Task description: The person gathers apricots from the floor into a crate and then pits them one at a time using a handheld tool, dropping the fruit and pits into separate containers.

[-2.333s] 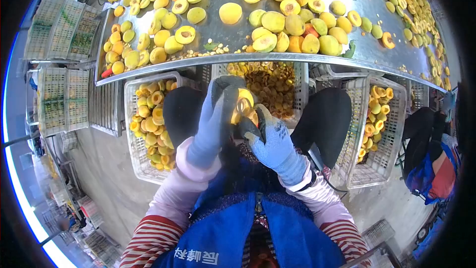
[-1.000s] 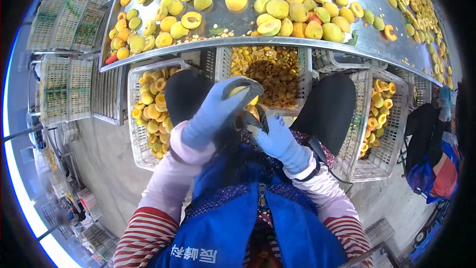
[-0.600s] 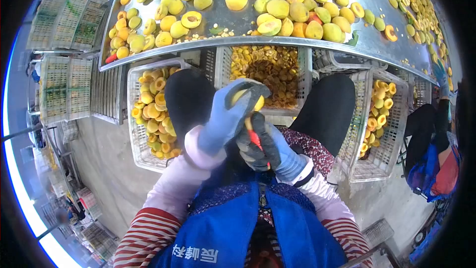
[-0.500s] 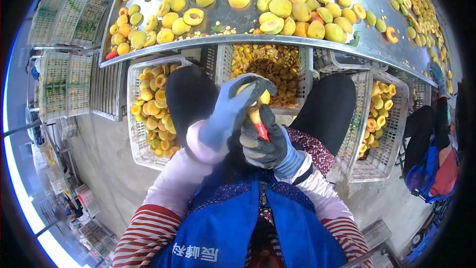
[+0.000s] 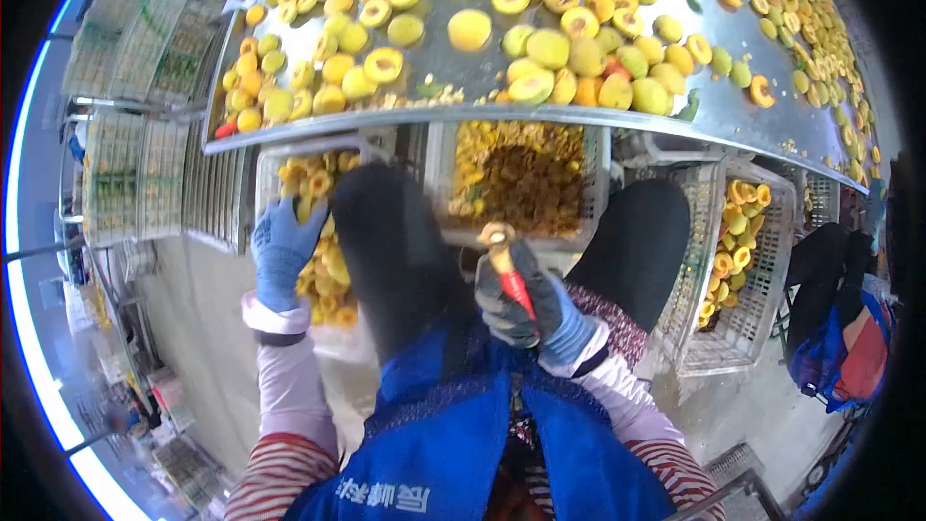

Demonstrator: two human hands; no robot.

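My left hand point(image 5: 282, 253), in a blue glove, is over the edge of the left crate point(image 5: 265, 183) with its fingers stretched and thumb apart. Nothing shows in it. Pitted yellow peach halves point(image 5: 328, 265) fill that crate beside the hand. In front of my lap, my right hand point(image 5: 521, 301), in a grey-palmed glove, is closed round a red-handled pitting tool point(image 5: 514, 282). The tool points up and away from me, with a brownish lump, perhaps a pit, at its tip. Behind it stands a crate point(image 5: 439, 174) of yellow scraps and brown pits point(image 5: 526, 178).
A metal table point(image 5: 434, 58) ahead holds many whole and halved peaches point(image 5: 550, 46). To my right stands another crate point(image 5: 714, 352) with peach halves. Stacked crates point(image 5: 135, 169) are at the far left. A co-worker's legs point(image 5: 820, 270) are at the far right.
My left hand has moved from the fruit at the tool over to the left crate and opened. My right hand still grips the tool, now slightly lower. The view has tilted slightly.
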